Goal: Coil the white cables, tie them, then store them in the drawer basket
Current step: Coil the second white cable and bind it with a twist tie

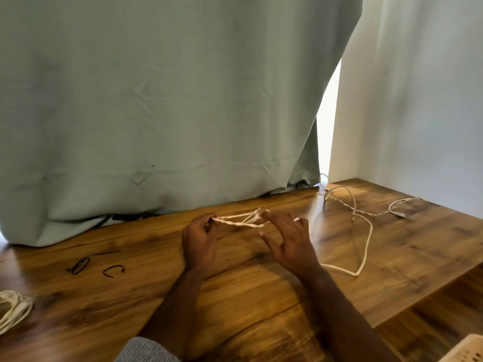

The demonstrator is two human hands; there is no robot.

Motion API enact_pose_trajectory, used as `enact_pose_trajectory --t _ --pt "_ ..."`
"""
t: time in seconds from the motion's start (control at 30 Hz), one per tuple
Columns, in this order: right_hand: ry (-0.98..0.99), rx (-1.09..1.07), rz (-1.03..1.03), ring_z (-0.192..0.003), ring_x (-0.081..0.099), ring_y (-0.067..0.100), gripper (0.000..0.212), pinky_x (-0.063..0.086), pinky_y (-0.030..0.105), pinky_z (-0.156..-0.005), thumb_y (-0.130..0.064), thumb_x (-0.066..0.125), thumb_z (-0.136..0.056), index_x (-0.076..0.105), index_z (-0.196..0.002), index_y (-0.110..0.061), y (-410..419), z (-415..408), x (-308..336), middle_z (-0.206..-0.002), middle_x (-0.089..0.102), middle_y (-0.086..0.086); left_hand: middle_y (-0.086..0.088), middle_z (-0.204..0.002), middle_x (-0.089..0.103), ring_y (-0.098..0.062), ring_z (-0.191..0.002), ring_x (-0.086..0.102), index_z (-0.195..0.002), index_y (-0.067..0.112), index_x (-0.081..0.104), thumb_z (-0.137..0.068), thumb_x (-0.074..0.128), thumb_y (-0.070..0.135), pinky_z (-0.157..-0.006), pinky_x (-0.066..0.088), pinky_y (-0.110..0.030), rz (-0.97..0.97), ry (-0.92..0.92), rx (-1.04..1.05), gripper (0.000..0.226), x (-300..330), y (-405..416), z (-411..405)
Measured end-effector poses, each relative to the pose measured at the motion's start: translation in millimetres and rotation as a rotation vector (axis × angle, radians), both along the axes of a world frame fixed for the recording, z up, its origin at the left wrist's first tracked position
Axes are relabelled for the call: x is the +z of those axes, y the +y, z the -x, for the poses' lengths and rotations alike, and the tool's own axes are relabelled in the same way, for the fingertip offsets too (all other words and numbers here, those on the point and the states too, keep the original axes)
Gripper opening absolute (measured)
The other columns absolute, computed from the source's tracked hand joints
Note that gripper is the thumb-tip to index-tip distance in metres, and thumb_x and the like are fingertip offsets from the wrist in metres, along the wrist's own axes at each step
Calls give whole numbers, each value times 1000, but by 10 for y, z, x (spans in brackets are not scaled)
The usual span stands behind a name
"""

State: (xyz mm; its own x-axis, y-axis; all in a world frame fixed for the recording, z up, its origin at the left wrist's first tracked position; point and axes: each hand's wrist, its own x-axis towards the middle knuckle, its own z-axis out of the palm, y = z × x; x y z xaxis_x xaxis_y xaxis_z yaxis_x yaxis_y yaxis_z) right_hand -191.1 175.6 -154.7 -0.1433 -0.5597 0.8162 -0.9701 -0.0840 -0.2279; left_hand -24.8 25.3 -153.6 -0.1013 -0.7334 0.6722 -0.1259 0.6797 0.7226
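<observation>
we are part-way through coiling a braided white cable (241, 222) over the brown wood-grain table (261, 296). our left hand (200, 241) is closed, pinching one end of the small flat bundle of loops, while our right hand (287, 239) has its fingers spread and loose, catching the far end of the loops rather than gripping hard. the rest of this cable seems to trail off to the right across the table in a slack bend (363, 257), towards a tangle of thinner white wire (352, 202) near the pale green curtain (156, 100); whether the two are one piece we cannot tell.

to do this step well, we judge it best to keep the left pinch firm so the finished loops do not slip, and to draw in the slack evenly, laying each turn the same length as the others. the short dark twist ties (96, 266) lie well to our left, ready for tying. another white coil (14, 310) sits at the left edge, and a corner of a pale lattice basket (465, 351) shows bottom right.
</observation>
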Motion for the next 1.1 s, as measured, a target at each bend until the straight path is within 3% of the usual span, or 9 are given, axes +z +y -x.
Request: enact_pose_trajectory --t 0.1,0.23,0.3,0.43,0.53,0.73,0.9,1.0,1.1 --pt "112 -61 -57 -109 58 12 24 39 43 -85 -41 46 -102 63 -119 -35 -62 0 -18 -119 64 -14 2 -97 74 -16 -86 67 -101 19 77 -87 68 9 -77 56 -39 58 -26 22 19 31 -21 -159" --pt "-58 -159 21 -100 60 13 23 37 41 -82 -38 48 -102 66 -115 -32 -56 112 -27 -109 69 -13 6 -101 61 -11 -96 58 -88 28 74 -80 78 32 -82 48 -34 145 -132 20 10 63 -106 -367" --pt "-83 -253 8 -101 60 16 25 36 41 -82 -40 47 -102 67 -114 -32 -68 133 3 -107 70 -13 7 -97 63 -2 -94 59 -82 25 70 -81 80 30 -80 44 -29 96 -116 -93 11 98 -78 -438" --pt "-23 -289 -150 -118 57 21 31 37 46 -94 -31 53 -98 60 -128 -35 -203 25 47 -126 65 -10 -3 -67 64 -16 -63 60 -84 13 64 -93 66 20 -63 48 -32 -130 -12 -402 11 86 -9 -478" --pt "-47 -215 -250 -132 48 17 57 28 50 -112 -25 60 -85 49 -140 -31 -292 -191 141 -141 54 -9 6 -74 63 -9 -68 57 -87 21 68 -94 65 21 -64 46 -30 -23 -66 -348 8 106 -33 -455" --pt "26 -305 -379 -130 45 22 34 32 48 -105 -35 57 -90 64 -123 -41 -327 -158 98 -139 45 -7 7 -89 65 -3 -82 60 -96 19 67 -96 60 9 -68 45 -16 1 -87 -265 12 50 -139 -432" --pt "101 -128 -442 -137 39 22 74 27 53 -113 -55 69 -74 42 -140 -38 -297 -340 203 -151 38 -5 0 -97 62 -5 -92 59 -96 16 71 -98 52 8 -81 48 -21 116 -202 -221 20 -4 -193 -361" --pt "64 60 -416 -108 65 18 58 53 41 -93 -58 63 -85 48 -137 -36 -469 -692 281 -122 67 -7 -1 -98 60 -13 -94 57 -98 13 70 -93 45 19 -81 47 -26 179 -284 -257 26 25 -180 -308" --pt "144 127 -299 -80 68 21 35 53 34 -68 -50 57 -93 66 -120 -28 -703 -805 330 -93 75 -1 3 -94 66 -6 -90 61 -93 17 70 -87 52 22 -78 49 -26 63 -144 -202 19 18 -296 -388"
